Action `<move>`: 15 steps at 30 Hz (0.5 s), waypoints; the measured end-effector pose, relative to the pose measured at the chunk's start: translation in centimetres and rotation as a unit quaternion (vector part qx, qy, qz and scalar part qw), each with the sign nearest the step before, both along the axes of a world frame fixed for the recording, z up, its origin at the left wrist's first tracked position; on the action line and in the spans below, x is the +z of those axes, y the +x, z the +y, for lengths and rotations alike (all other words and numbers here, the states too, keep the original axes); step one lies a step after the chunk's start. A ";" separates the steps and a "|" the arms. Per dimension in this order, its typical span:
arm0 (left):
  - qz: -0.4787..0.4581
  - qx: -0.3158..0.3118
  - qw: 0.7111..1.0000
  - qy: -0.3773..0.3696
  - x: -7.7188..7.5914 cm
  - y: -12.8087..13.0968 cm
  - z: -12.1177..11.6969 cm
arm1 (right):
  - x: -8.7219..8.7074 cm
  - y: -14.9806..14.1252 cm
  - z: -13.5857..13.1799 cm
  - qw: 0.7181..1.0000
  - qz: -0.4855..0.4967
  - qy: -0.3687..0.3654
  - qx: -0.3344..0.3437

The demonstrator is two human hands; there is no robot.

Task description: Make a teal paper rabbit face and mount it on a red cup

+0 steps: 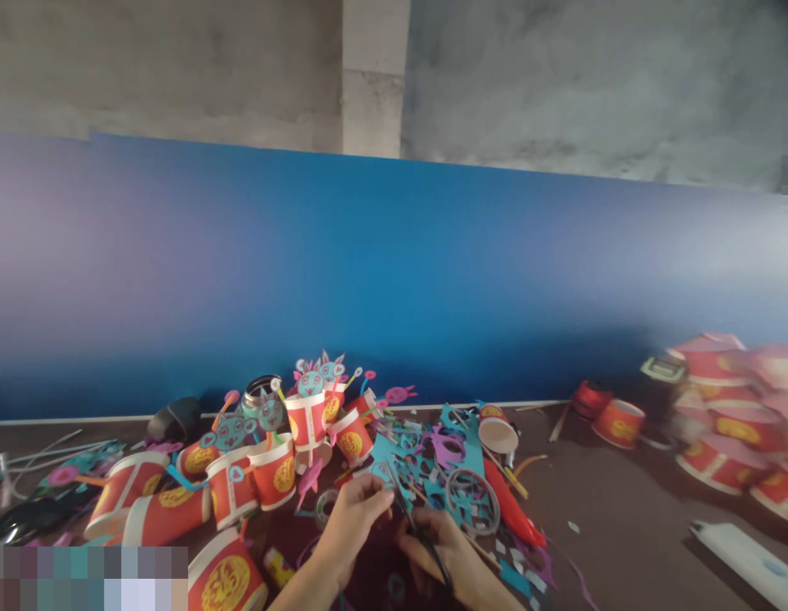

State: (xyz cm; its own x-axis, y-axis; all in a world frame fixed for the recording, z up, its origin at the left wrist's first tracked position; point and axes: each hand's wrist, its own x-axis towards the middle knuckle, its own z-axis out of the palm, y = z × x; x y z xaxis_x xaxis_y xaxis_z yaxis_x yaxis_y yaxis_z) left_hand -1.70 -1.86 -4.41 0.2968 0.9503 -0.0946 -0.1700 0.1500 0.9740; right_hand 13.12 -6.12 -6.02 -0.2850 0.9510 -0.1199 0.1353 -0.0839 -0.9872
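Found slim dark-handled metal scissors point(407, 507) in right hand point(445, 543), gripped in curled fingers, pointing to eleven o'clock, long axis slanting back toward five. Pinching small pale-blue paper piece point(382, 472) with left hand point(359, 516). Noted flat, jagged turquoise paper scraps point(466, 431) at one o'clock on dark surface point(603, 526), tapered red-and-white paper cups point(272, 475) at ten.

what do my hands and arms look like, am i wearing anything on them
Your left hand and right hand are both bare, without gloves. No sleeve, watch or bracelet shows at either wrist. I see no rings, though the right fingers are partly hidden.
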 end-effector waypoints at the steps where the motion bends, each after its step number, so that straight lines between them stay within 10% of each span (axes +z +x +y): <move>1: -0.004 0.000 1.000 -0.003 -0.1 0.0 0.0 | 0.0 0.0 0.0 1.000 -0.003 -0.001 -0.001; 15: -0.004 -0.023 1.000 -0.013 0.2 -0.4 0.2 | 0.9 0.5 -0.2 0.999 -0.012 -0.023 0.023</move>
State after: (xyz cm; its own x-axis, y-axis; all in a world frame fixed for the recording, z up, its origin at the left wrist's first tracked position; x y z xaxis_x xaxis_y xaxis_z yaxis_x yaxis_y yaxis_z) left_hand -2.06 -1.69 -4.24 0.3406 0.9329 -0.1170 -0.1692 0.1832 0.9684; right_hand 13.67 -6.29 -5.14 -0.3253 0.9300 -0.1712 0.1639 -0.1228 -0.9788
